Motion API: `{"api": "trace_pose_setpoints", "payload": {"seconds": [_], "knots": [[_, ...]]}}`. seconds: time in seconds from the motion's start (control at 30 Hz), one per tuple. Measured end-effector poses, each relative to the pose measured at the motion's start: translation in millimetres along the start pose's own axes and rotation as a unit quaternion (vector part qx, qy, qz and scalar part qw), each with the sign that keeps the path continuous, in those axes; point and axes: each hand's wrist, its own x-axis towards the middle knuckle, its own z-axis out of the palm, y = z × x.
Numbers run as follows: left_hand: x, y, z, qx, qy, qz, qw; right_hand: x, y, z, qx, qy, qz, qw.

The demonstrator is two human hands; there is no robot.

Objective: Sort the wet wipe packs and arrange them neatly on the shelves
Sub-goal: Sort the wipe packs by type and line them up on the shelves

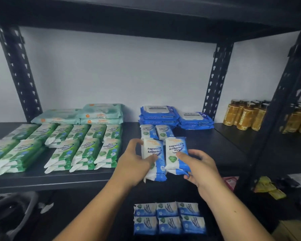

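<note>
Both my bare arms reached forward, side by side. My left hand (135, 160) gripped the left blue pack (154, 148). Its thumb lay across the front and its fingers curled round the left edge. My right hand (201, 166) gripped the right blue pack (175, 147). Its thumb pressed on the front and its fingers curled under the pack. My hands were near each other but apart.

Pine packs (87, 146) lie left on the shelf (207, 141), fragrance-free packs (163, 153) right.
</note>
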Motion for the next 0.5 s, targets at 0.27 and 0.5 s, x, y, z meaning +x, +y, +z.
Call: {"api": "trace_pose_setpoints", "payload": {"seconds": [0.27,0.5], "knots": [[46.0,-4.7,5.0,0.236,-0.031,-0.021,0.971,29.7,17.5,9.6,-0.248,0.056,-0.076,0.964],[27.0,12.3,2.1,0.478,0.033,0.066,0.875,20.0,13.4,1.0,-0.371,0.034,-0.310,0.875]]}}
